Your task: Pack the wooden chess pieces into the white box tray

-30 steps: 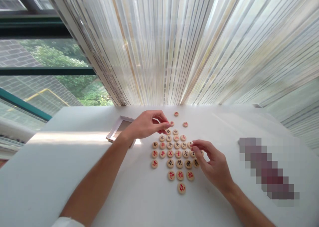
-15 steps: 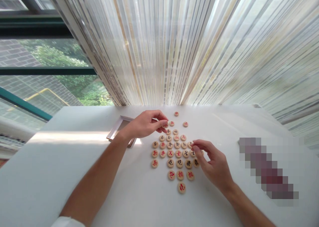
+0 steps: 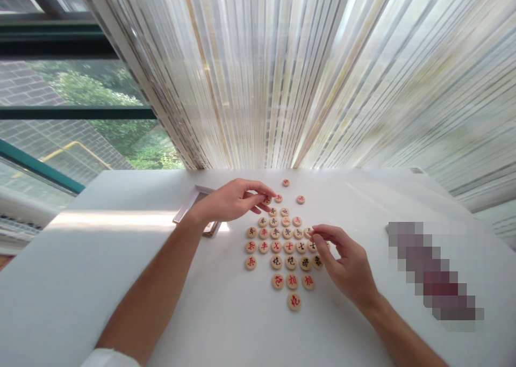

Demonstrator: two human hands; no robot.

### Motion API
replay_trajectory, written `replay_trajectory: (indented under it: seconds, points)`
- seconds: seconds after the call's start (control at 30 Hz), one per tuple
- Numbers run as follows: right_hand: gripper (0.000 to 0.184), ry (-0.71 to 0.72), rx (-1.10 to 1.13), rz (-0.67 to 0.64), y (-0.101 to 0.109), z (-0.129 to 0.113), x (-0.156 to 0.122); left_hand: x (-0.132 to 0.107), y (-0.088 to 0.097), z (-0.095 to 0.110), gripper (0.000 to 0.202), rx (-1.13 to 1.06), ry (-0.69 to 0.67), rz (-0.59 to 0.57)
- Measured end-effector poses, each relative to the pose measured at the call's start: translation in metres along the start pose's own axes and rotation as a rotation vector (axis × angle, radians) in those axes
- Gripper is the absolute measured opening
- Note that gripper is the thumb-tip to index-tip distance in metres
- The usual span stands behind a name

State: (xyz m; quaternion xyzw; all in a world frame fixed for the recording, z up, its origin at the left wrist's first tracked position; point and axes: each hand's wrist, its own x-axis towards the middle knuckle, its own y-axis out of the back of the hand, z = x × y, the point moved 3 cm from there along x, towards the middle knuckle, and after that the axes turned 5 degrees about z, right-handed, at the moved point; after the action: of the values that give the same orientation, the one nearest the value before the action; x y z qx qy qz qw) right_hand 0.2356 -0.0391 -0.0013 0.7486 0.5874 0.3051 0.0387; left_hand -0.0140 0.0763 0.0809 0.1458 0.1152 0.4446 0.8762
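Observation:
Chinese chess discs with red or black characters lie face up on the white table. My left hand reaches over the far-left discs, its index finger stretched to the edge of a red-marked disc. Another red disc shows by its thumb; whether the thumb touches it is unclear. My right hand hovers at the right side of the rows, fingers curved, thumb and index slightly apart. Their tips partly cover a black-marked disc. Some discs behind this hand are hidden. I see no disc lifted in either hand.
A shallow frame-like box lies behind my left wrist. Two red discs sit farther back, one near the curtain and one to its right. A pixelated long object lies at right.
My left index finger has straightened and moved slightly right, toward the neighbouring red disc. My right hand has stayed nearly still, and the discs keep their places.

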Motion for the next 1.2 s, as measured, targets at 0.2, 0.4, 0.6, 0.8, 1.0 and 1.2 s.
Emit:
replay_trajectory:
  seconds: [0.2, 0.4, 0.6, 0.8, 1.0, 1.2]
  points:
    - [0.015, -0.005, -0.002, -0.002, 0.001, 0.0, 0.0, -0.003, 0.0, 0.003, 0.03, 0.093, -0.006, -0.04]
    - [0.014, -0.001, -0.003, -0.002, 0.0, -0.002, 0.002, -0.005, -0.004, 0.004, 0.026, 0.092, 0.006, -0.087]
    - [0.015, -0.006, -0.003, -0.012, 0.001, -0.004, 0.002, -0.009, -0.007, 0.006, 0.024, 0.219, 0.036, -0.215]
    - [0.015, -0.011, 0.007, -0.014, 0.0, -0.005, 0.001, -0.013, -0.015, 0.002, 0.03, 0.302, 0.136, -0.425]
    - [0.015, 0.002, -0.011, -0.016, 0.0, -0.003, 0.001, -0.013, -0.021, -0.003, 0.021, 0.4, 0.129, -0.453]
    - [0.014, 0.012, -0.025, -0.014, 0.001, -0.005, 0.001, -0.011, -0.029, -0.009, 0.02, 0.474, 0.107, -0.506]
